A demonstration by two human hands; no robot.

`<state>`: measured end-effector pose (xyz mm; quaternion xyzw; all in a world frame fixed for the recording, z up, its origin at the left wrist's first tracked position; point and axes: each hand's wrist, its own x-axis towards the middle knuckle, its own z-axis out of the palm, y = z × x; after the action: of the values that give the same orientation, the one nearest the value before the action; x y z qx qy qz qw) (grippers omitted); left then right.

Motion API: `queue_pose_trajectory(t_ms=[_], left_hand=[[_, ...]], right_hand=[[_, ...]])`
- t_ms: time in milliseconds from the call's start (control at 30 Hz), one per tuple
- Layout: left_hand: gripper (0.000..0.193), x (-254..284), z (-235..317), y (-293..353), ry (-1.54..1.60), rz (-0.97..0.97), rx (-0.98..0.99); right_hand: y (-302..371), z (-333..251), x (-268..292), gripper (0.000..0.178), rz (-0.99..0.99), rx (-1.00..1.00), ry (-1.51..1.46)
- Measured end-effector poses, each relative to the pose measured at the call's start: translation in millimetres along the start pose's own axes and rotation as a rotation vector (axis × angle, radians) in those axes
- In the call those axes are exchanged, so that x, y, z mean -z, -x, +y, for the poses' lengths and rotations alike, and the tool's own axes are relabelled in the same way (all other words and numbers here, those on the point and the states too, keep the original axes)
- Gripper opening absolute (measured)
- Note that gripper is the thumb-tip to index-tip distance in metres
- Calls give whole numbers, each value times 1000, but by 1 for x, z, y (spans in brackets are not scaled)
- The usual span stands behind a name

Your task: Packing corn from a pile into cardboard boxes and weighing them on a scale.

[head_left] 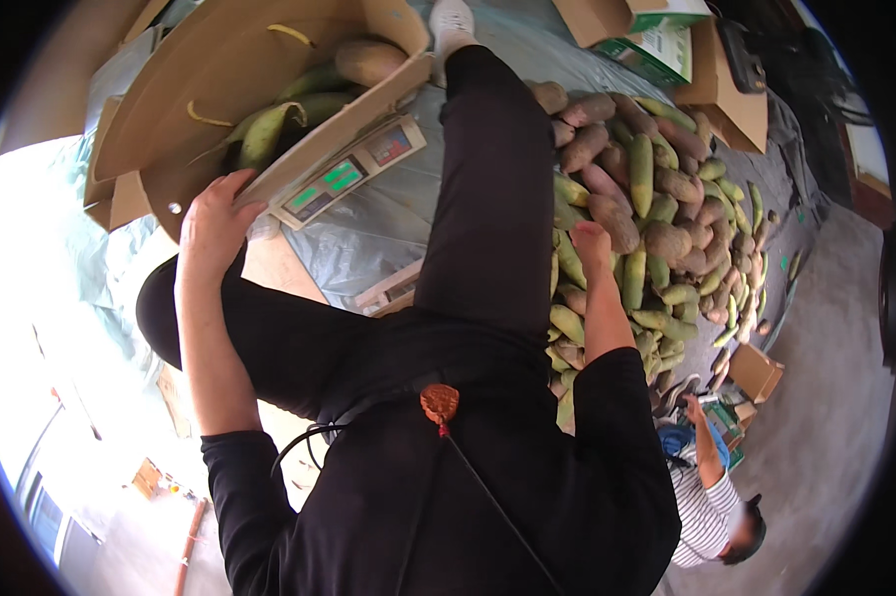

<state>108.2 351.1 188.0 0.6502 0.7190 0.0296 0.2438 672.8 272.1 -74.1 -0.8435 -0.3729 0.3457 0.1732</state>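
Observation:
My left hand point(212, 223) is at the near corner of a large open cardboard box point(353, 121), its thumb and fingers closed on the rim. Inside the box lie several green radish-like roots point(261, 137) and a brownish one point(368, 62). The box stands over a digital scale point(344, 177) whose display is lit green. On the right, my right hand point(594, 245) is at the left side of a heaped pile of green and reddish-brown roots point(642, 177). Its fingers are curled; whether they hold a root is hidden.
Grey plastic sheeting point(368, 238) covers the floor between box and pile. Open cardboard boxes point(731, 94) stand at the far right. A person in a striped shirt point(701, 517) is at the lower right, near a smaller box point(756, 372). My legs point(492, 189) lie between box and pile.

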Motion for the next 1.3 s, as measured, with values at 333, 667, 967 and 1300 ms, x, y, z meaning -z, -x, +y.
queue_pose_trajectory(t_ms=[333,667,967,1300], left_hand=[[39,3,-3,5,14,53,25],[39,8,-7,11,39,50,77],[30,17,-8,21,63,88,106],[27,23,-10,28,79,115,52]], right_hand=[[-8,-43,-19,27,-54,21,7],[-4,-86,-24,21,-86,108,91],[-9,-213,16,22,-107,201,-368],[107,-478,-24,26,-657,1106,11]])
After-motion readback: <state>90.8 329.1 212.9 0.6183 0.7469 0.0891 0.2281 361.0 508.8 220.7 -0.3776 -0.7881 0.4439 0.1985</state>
